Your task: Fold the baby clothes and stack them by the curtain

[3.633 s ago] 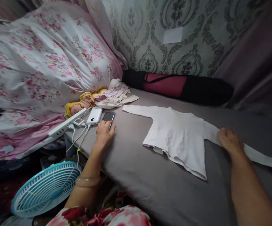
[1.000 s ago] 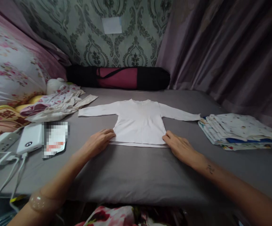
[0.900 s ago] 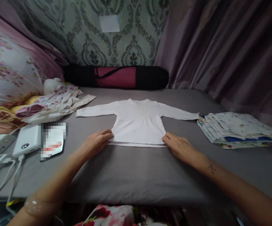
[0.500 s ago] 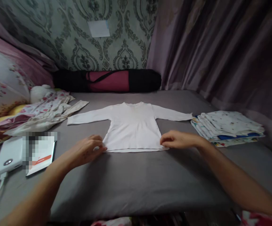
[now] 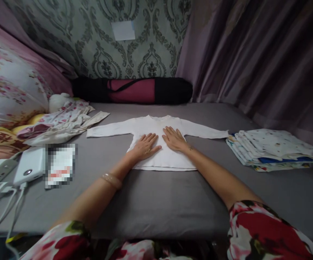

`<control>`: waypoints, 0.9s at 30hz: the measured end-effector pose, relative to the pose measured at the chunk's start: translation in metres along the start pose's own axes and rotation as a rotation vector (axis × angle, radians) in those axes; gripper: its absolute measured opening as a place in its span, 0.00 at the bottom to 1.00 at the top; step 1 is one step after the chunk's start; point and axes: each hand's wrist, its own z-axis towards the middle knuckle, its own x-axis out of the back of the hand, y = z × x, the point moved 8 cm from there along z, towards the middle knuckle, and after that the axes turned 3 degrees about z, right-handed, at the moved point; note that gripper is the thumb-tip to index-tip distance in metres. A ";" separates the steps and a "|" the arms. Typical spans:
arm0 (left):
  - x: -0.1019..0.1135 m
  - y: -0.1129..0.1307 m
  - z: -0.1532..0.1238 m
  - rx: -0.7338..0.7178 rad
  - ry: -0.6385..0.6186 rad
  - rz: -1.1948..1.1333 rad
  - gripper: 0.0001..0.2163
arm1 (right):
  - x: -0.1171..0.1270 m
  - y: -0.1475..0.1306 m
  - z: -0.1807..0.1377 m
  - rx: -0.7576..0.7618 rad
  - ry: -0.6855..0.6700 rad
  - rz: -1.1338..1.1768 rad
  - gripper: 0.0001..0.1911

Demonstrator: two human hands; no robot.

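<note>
Both hands, left hand [image 5: 145, 146] and right hand [image 5: 174, 138], press flat on the white shirt [image 5: 159, 126].

A plain white long-sleeved cotton shirt [image 5: 152, 124] lay pale against the flat grey bed sheet [image 5: 156, 206]. Behind it, a black roll bag with a magenta middle [image 5: 132, 90] sat beneath grey-green wallpaper with a dark damask pattern [image 5: 99, 47], beside dusty mauve curtains [image 5: 254, 54]. A white quilt sprigged with pink flowers [image 5: 7, 90] filled the left, folded white cloths with tiny prints and blue edges [image 5: 273, 148] the right. The person's sleeves [image 5: 256, 231] bore red roses on white.
</note>
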 end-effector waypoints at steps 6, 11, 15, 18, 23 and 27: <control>0.000 -0.004 -0.024 -0.094 -0.040 0.060 0.37 | 0.000 -0.011 -0.026 0.151 -0.071 -0.037 0.33; 0.004 0.001 -0.056 -0.152 -0.115 0.041 0.37 | -0.001 -0.029 -0.069 0.313 -0.092 -0.059 0.34; 0.007 0.004 -0.074 -0.168 -0.146 0.003 0.29 | -0.001 -0.041 -0.100 0.402 -0.147 -0.021 0.31; 0.008 0.006 -0.084 -0.150 -0.146 -0.003 0.25 | 0.000 -0.050 -0.122 0.442 -0.190 0.011 0.28; 0.012 0.017 -0.112 -0.142 -0.088 0.005 0.24 | 0.009 -0.066 -0.164 0.485 -0.269 0.124 0.30; 0.031 0.031 -0.128 -0.163 -0.059 -0.089 0.24 | 0.028 -0.073 -0.171 0.416 -0.365 0.260 0.24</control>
